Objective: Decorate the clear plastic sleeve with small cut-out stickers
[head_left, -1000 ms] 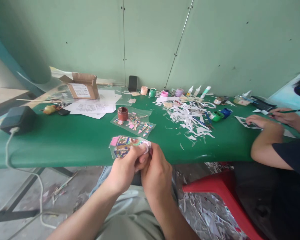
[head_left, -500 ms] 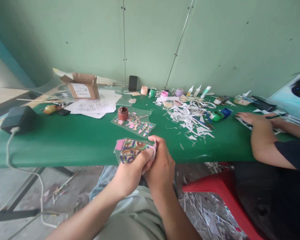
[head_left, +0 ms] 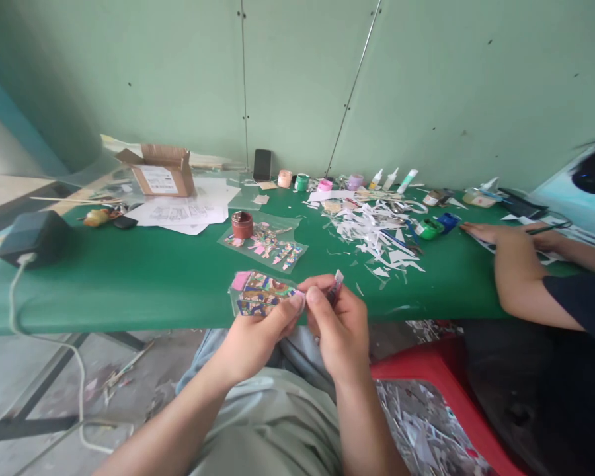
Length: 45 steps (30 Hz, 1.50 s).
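Note:
My left hand (head_left: 262,337) pinches a flat piece with a camouflage-like pattern (head_left: 262,294), pink at its far left corner and edged by clear plastic film. The piece is tilted over the table's front edge. My right hand (head_left: 340,324) meets its right end, thumb and fingertips close against my left thumb. Tucked in the right fingers is a small dark tool with a pale end (head_left: 336,285); its working tip is hidden. Beyond them lies a clear sheet (head_left: 296,233) with several patterned scraps (head_left: 270,243) and an open reddish-brown paint jar (head_left: 242,225).
White paper scraps (head_left: 371,225) are heaped right of centre on the green table (head_left: 143,284). Paint jars, glue bottles and a phone (head_left: 262,164) line the back. A carton (head_left: 161,175) and black adapter (head_left: 34,238) stand left. A co-worker's arms (head_left: 523,264) rest at right.
My right hand has turned and drawn back to the right, bringing the dark tool's pale end into view. My left hand still holds the patterned piece in nearly the same place.

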Available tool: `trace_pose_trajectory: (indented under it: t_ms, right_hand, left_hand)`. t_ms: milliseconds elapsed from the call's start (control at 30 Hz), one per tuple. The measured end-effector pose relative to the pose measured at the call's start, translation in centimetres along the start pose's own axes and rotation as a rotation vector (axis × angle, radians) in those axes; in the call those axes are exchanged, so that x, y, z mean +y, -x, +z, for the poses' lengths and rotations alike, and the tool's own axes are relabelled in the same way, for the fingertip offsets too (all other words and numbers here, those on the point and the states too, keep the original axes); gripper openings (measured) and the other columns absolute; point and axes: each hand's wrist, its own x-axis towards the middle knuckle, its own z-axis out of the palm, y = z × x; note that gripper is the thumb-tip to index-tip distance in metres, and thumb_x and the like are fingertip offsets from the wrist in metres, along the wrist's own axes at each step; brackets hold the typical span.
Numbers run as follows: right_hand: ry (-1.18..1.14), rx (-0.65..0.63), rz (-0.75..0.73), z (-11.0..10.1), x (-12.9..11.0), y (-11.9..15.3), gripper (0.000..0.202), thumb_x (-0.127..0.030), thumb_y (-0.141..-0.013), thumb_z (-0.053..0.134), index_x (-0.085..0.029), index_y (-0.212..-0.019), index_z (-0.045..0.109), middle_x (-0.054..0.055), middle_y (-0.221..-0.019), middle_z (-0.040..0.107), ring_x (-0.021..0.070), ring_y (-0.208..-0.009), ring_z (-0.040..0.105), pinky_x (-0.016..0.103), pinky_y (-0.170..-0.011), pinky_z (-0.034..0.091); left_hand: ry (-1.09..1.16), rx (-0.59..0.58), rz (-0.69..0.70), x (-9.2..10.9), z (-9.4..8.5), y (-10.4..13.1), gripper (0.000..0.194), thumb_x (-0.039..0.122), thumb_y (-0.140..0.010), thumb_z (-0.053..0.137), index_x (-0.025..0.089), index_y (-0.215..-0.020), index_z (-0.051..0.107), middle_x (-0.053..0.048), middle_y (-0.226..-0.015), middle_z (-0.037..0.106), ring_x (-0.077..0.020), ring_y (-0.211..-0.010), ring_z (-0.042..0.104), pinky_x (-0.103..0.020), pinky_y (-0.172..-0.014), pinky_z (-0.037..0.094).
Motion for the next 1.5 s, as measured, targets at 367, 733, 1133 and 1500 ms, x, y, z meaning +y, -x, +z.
trace_pose_trajectory:
  t_ms: [367,733,1133,1500]
  right_hand:
    - [-0.033,-0.013,-0.004,0.4,-0.1,0.5,0.029,-0.041,-0.094,0.056,-0.022,-0.073,0.051,-0.011,-0.051,0.031,0.0076,-0.041,0.025,0.021,-0.04,0.026]
    - [0.272,0.031,-0.24,0.6,0.0,0.7,0.029,-0.025,-0.094,0.048,-0.023,-0.066,0.041,-0.008,-0.054,0.037,0.0088,-0.047,0.038,0.02,-0.047,0.032]
    - [0.774,0.094,-0.544,0.4,0.4,0.3,0.032,-0.016,-0.089,0.051,-0.025,-0.063,0.034,-0.008,-0.052,0.038,0.0104,-0.045,0.034,0.023,-0.048,0.027]
    - [0.765,0.187,-0.529,1.0,1.0,0.4,0.033,-0.018,-0.093,0.048,-0.025,-0.064,0.033,-0.008,-0.054,0.039,0.0104,-0.047,0.034,0.023,-0.049,0.028]
  left_hand:
    - [-0.167,-0.043,0.225,-0.5,-1.0,0.2,0.039,0.035,-0.092,0.059,0.017,-0.057,0.057,0.002,-0.055,0.049,-0.0114,-0.057,0.041,-0.024,-0.06,0.039]
    - [0.007,0.054,0.1,0.1,0.2,0.5,0.049,0.049,-0.086,0.066,0.019,-0.052,0.047,0.005,-0.048,0.037,-0.0071,-0.046,0.029,-0.025,-0.045,0.024]
    - [0.142,0.016,-0.033,0.2,0.3,0.8,0.046,0.054,-0.082,0.069,0.017,-0.059,0.056,0.008,-0.042,0.032,-0.0047,-0.039,0.023,-0.022,-0.04,0.016]
    - [0.227,-0.097,-0.146,0.1,0.6,1.3,0.044,0.055,-0.086,0.062,0.019,-0.063,0.053,0.01,-0.037,0.033,-0.0041,-0.034,0.023,-0.021,-0.038,0.017]
